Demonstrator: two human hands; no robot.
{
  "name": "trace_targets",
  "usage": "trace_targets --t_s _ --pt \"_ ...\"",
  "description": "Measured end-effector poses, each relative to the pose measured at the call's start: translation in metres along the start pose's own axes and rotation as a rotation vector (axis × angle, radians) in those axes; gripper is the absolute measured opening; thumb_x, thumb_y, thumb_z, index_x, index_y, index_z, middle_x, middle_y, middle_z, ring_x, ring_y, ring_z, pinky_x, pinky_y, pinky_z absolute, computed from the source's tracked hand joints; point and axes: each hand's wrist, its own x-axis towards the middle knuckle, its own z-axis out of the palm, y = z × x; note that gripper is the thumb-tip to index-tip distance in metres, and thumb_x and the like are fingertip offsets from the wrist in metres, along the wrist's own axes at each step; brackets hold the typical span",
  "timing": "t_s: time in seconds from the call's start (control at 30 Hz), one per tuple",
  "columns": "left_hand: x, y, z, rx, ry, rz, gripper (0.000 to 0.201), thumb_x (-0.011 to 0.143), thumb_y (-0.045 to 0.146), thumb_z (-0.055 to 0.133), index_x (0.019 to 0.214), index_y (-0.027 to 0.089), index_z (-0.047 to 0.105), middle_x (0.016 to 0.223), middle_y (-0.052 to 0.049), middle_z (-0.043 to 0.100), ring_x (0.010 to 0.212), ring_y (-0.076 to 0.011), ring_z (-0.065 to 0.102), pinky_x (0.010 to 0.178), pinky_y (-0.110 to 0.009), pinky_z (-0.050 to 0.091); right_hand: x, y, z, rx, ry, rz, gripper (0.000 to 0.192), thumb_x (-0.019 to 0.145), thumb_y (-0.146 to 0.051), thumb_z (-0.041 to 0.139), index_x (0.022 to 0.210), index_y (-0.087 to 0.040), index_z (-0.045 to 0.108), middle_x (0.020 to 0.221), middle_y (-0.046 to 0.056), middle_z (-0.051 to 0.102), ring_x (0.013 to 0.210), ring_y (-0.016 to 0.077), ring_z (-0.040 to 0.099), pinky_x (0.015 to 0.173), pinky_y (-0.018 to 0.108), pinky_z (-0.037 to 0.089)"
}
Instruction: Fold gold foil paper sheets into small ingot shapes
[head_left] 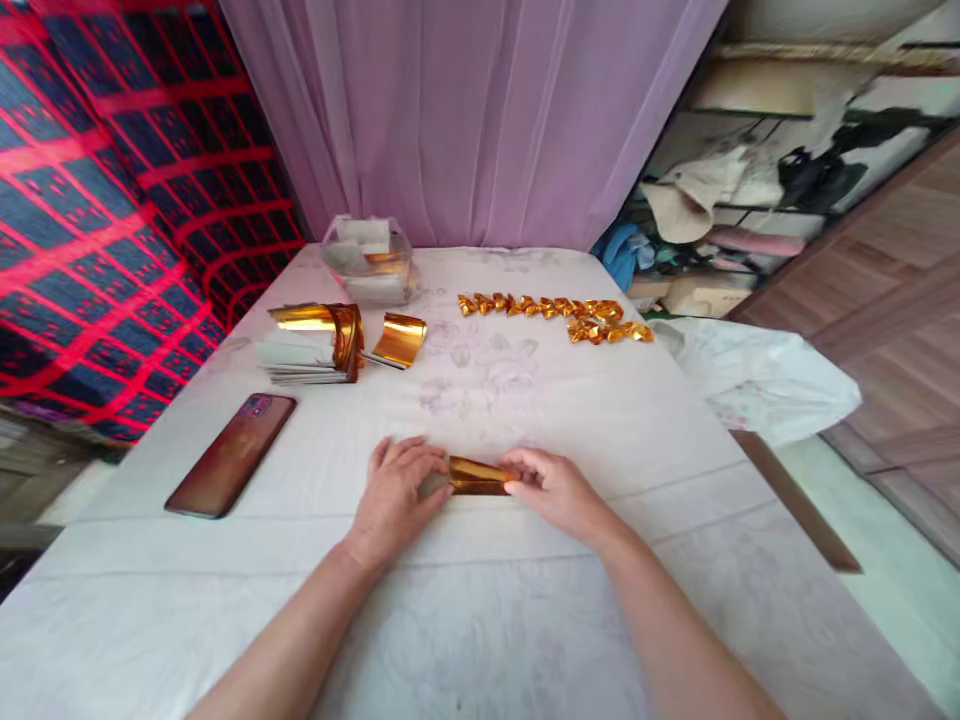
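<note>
A strip of shiny gold foil paper [478,478], partly folded lengthwise, lies flat on the table in front of me. My left hand [403,490] has its fingers curved round the strip's left end, thumb and fingertips at its edge. At the right end, my right hand [551,490] pinches the paper between thumb and fingers. Beyond them to the left sits a stack of gold foil sheets [311,350] with pale backs, and one loose gold sheet [400,340] lies beside it. Twisted gold foil pieces [540,306] form a row at the far right.
A clear plastic bag of more sheets [367,260] stands at the back left. A phone [232,455] lies face down at the left. Off the right edge is a white plastic bag [780,380]; a purple curtain [480,120] hangs behind the table.
</note>
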Motion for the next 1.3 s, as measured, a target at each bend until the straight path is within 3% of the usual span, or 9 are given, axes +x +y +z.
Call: trace_targets --t_s 0.2,0.37,0.53,0.77,0.97,1.2,1.3 --pt "0.000 -0.002 0.000 -0.021 0.009 -0.009 0.019 0.082 0.026 0.067 0.101 0.028 0.067 0.116 -0.002 0.071 0.125 -0.0293 0.053 0.110 -0.058 0.020 0.001 0.000 -0.001 0.125 -0.015 -0.004 0.036 0.073 -0.025 0.060 0.109 -0.021 0.066 0.081 -0.001 0.064 0.068 0.0129 0.055 0.063 0.025 0.041" --pt "-0.001 -0.006 0.002 -0.061 0.094 0.030 0.025 0.083 0.031 0.068 0.108 0.028 0.068 0.115 -0.005 0.071 0.118 -0.0280 0.058 0.109 -0.056 0.025 0.001 0.005 -0.003 0.230 -0.024 -0.005 0.040 0.073 -0.031 0.061 0.111 -0.020 0.063 0.081 -0.001 0.063 0.065 0.0121 0.053 0.061 0.025 0.041" --pt "-0.001 -0.009 0.006 -0.147 0.174 0.081 0.015 0.084 0.031 0.068 0.098 0.028 0.071 0.112 -0.005 0.071 0.110 -0.0252 0.062 0.107 -0.054 0.029 0.001 0.005 -0.003 0.260 -0.027 -0.017 0.041 0.072 -0.031 0.063 0.111 -0.020 0.063 0.083 0.000 0.063 0.065 0.0117 0.052 0.061 0.025 0.042" --pt "0.001 -0.004 0.004 -0.346 0.167 0.101 0.008 0.086 0.030 0.064 0.083 0.023 0.067 0.101 -0.006 0.074 0.106 -0.0235 0.063 0.099 -0.046 0.043 0.001 0.005 -0.001 0.260 -0.001 -0.074 0.039 0.074 -0.030 0.063 0.111 -0.021 0.063 0.082 -0.001 0.061 0.067 0.0119 0.053 0.062 0.025 0.044" --pt "-0.003 0.000 0.004 -0.356 0.158 0.049 0.009 0.089 0.032 0.059 0.087 0.024 0.064 0.095 -0.004 0.076 0.108 -0.0235 0.064 0.106 -0.049 0.036 -0.002 -0.002 -0.001 0.228 0.056 -0.123 0.035 0.075 -0.029 0.062 0.109 -0.022 0.063 0.082 -0.001 0.061 0.065 0.0116 0.052 0.063 0.026 0.046" --pt "-0.003 0.001 0.005 -0.368 0.234 0.069 0.010 0.089 0.031 0.059 0.086 0.023 0.063 0.084 -0.001 0.072 0.083 -0.0173 0.067 0.101 -0.042 0.041 -0.003 -0.004 0.002 0.296 0.062 -0.111 0.034 0.077 -0.032 0.060 0.109 -0.022 0.062 0.078 -0.002 0.057 0.063 0.0112 0.053 0.059 0.025 0.042" --pt "-0.003 0.002 0.005 -0.426 0.228 0.052 0.011 0.089 0.031 0.059 0.085 0.022 0.062 0.080 0.000 0.068 0.077 -0.0152 0.064 0.087 -0.034 0.048 -0.003 -0.005 0.005 0.361 0.050 -0.086 0.035 0.077 -0.033 0.062 0.109 -0.021 0.061 0.083 0.000 0.061 0.069 0.0122 0.058 0.063 0.025 0.045"
